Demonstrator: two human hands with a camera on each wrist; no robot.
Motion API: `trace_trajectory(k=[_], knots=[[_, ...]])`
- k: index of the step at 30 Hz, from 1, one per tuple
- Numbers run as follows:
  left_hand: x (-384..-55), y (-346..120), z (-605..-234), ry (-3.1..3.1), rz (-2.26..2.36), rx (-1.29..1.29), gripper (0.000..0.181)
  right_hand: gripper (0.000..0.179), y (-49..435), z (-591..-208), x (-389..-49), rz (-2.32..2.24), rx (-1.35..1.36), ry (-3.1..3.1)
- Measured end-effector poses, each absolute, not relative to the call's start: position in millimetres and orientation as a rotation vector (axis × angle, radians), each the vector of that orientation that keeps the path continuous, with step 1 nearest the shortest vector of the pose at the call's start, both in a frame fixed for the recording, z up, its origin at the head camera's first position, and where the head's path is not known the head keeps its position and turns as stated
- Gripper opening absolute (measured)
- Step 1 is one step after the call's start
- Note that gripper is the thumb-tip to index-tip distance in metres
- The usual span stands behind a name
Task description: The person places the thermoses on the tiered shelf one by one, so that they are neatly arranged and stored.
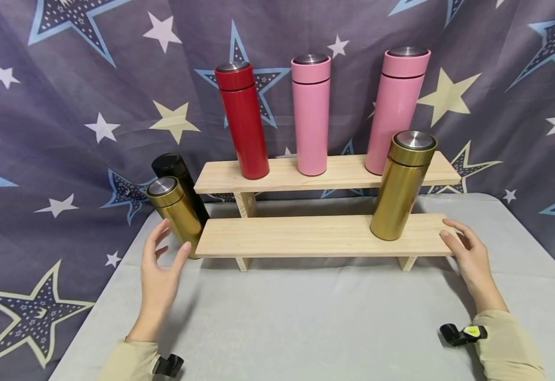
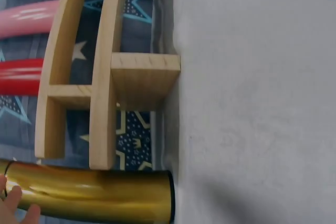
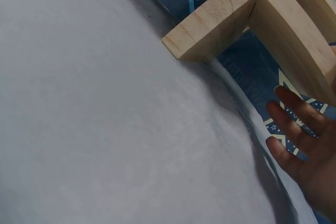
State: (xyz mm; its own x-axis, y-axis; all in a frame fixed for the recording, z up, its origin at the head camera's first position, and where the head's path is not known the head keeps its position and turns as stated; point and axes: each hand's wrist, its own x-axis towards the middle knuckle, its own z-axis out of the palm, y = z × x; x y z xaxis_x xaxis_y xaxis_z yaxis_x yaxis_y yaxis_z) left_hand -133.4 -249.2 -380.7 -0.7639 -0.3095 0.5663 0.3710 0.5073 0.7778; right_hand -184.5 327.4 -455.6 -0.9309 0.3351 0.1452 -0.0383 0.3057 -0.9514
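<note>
A two-tier wooden shelf (image 1: 296, 238) stands on the table. A gold flask (image 1: 176, 211) is upright at its left end, and a black flask (image 1: 196, 193) stands just behind that one. My left hand (image 1: 158, 280) is beside the left gold flask, thumb and fingers spread apart, with nothing in its grasp. Another gold flask (image 1: 399, 196) stands on the lower board towards the right. My right hand (image 1: 473, 264) is at the right end of the lower board, thumb and forefinger over its end; the other fingers (image 3: 291, 127) extend loosely below it in the right wrist view.
On the upper board stand a red flask (image 1: 244, 127), a pink flask (image 1: 311, 121) and a second pink flask (image 1: 396, 111). A grey cloth covers the table (image 1: 315, 317). Behind hangs a dark curtain (image 1: 115, 95) printed with stars.
</note>
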Motion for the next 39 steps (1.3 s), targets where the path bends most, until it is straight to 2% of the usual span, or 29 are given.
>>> trace_trajectory(k=[14,39], knots=[[-134.6,-245.3,-360.3,-2.097,-1.297,0.057,0.069,0.043,327.4,-456.1,-184.6,1.657,-0.274,-2.270],[-182.8,-269.2,-381.4,-2.030,-1.519,0.024,0.086,0.044,326.6,-454.9,-184.3,1.664,-0.274,-2.270]])
